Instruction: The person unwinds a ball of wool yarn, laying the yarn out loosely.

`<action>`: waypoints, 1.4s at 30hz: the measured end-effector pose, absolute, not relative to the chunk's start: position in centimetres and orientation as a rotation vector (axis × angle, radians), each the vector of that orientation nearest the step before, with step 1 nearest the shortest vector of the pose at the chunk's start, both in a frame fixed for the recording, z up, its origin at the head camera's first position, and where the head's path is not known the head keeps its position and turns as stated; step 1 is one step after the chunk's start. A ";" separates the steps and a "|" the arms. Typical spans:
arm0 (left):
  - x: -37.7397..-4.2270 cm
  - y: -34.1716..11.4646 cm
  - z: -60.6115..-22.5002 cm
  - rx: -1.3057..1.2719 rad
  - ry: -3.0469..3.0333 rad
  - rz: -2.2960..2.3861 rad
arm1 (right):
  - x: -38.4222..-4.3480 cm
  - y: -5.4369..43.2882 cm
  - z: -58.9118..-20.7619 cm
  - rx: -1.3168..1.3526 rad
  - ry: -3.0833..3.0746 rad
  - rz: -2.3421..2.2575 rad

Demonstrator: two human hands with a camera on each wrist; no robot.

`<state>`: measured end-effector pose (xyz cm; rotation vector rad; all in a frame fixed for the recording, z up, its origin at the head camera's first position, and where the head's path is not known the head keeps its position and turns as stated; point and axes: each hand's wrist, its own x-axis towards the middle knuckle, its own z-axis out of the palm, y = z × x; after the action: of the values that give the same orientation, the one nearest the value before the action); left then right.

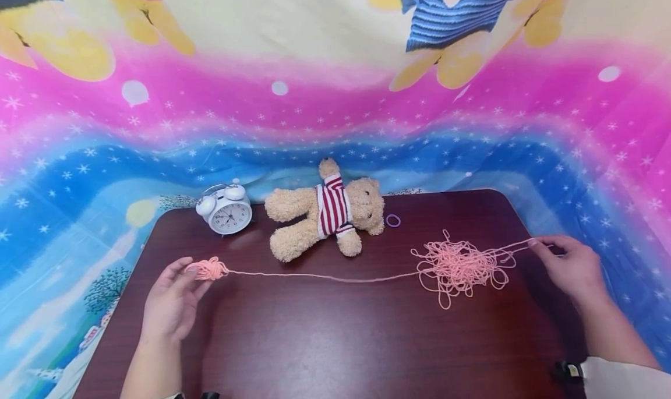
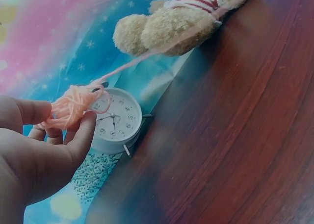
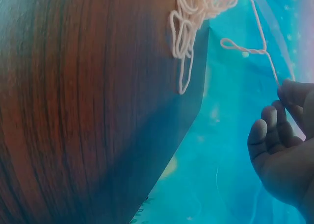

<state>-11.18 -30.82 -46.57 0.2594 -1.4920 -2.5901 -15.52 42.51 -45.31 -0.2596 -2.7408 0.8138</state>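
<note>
In the head view my left hand (image 1: 173, 300) holds a small wound ball of peach yarn (image 1: 211, 268) at the table's left side. The left wrist view shows thumb and fingers gripping that yarn ball (image 2: 73, 106). From it a single strand (image 1: 325, 278) runs across the table to a loose, tangled yarn heap (image 1: 461, 265) on the right. Beyond the heap, my right hand (image 1: 574, 268) pinches a strand between thumb and index finger near the right edge. A small twisted loop (image 3: 243, 49) hangs off that strand in the right wrist view.
A white twin-bell alarm clock (image 1: 229, 215) stands at the back left of the dark wooden table (image 1: 335, 341). A teddy bear (image 1: 327, 212) in a striped shirt lies at the back middle, with a purple ring (image 1: 393, 221) by its head. Printed cloth (image 1: 335, 119) hangs behind.
</note>
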 end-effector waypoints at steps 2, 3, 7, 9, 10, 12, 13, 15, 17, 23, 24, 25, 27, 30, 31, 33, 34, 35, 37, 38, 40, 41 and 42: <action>-11.1 -31.2 -46.5 0.253 -1.447 -2.605 | -15.5 42.7 -45.3 -0.313 -2.749 0.832; -11.0 -31.3 -46.5 0.249 -1.418 -2.616 | -15.4 42.7 -45.3 -0.329 -2.752 0.832; -11.0 -31.4 -46.6 0.226 -1.334 -2.661 | -15.4 42.0 -45.2 -0.282 -2.760 0.826; -11.0 -31.2 -46.7 0.211 -1.331 -2.676 | -15.5 41.3 -45.3 -0.194 -2.770 0.823; -11.0 -31.1 -46.7 0.205 -1.342 -2.677 | -15.6 40.9 -45.4 -0.146 -2.779 0.823; -11.1 -30.7 -46.9 0.196 -1.362 -2.677 | -15.7 39.9 -45.5 -0.056 -2.799 0.829; -11.2 -30.5 -46.9 0.191 -1.374 -2.674 | -15.8 39.4 -45.6 -0.018 -2.809 0.825; -11.4 -30.0 -47.1 0.189 -1.401 -2.662 | -15.9 38.4 -45.7 0.047 -2.829 0.808; -11.5 -29.6 -47.2 0.188 -1.429 -2.653 | -16.0 37.4 -45.7 0.090 -2.845 0.781; -11.8 -28.4 -47.2 0.205 -1.528 -2.615 | -16.2 34.8 -44.9 0.265 -2.826 0.730; -11.8 -28.2 -47.1 0.211 -1.539 -2.611 | -16.2 34.5 -44.7 0.299 -2.815 0.726; -11.8 -28.1 -47.1 0.216 -1.548 -2.608 | -16.2 34.2 -44.5 0.323 -2.811 0.734; -11.8 -27.7 -47.0 0.228 -1.570 -2.600 | -16.1 33.6 -44.1 0.368 -2.793 0.717; -11.9 -27.2 -46.9 0.244 -1.608 -2.588 | -15.9 32.9 -43.6 0.399 -2.751 0.668; -11.9 -27.0 -46.8 0.251 -1.624 -2.583 | -15.9 32.6 -43.4 0.407 -2.737 0.658; -11.9 -26.5 -46.8 0.262 -1.651 -2.574 | -15.7 31.9 -43.1 0.422 -2.707 0.650; -12.0 -26.3 -46.7 0.265 -1.659 -2.573 | -15.6 31.5 -42.9 0.427 -2.695 0.658; -12.0 -26.0 -46.7 0.264 -1.667 -2.572 | -15.6 31.1 -42.8 0.436 -2.680 0.665; -12.1 -25.5 -46.7 0.255 -1.674 -2.575 | -15.4 30.2 -42.7 0.451 -2.651 0.695; -12.1 -25.3 -46.7 0.247 -1.677 -2.577 | -15.3 29.7 -42.7 0.456 -2.641 0.711; -12.2 -24.7 -46.7 0.227 -1.687 -2.577 | -15.1 28.7 -42.9 0.479 -2.621 0.732; -12.2 -24.5 -46.7 0.218 -1.695 -2.577 | -15.0 28.2 -43.1 0.493 -2.612 0.742; -12.2 -24.2 -46.7 0.209 -1.700 -2.577 | -14.9 27.7 -43.4 0.508 -2.605 0.755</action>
<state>-12.23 -24.18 -46.71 0.2089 -1.6999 -2.5774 -14.88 27.65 -43.38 0.5080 -2.6049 0.7553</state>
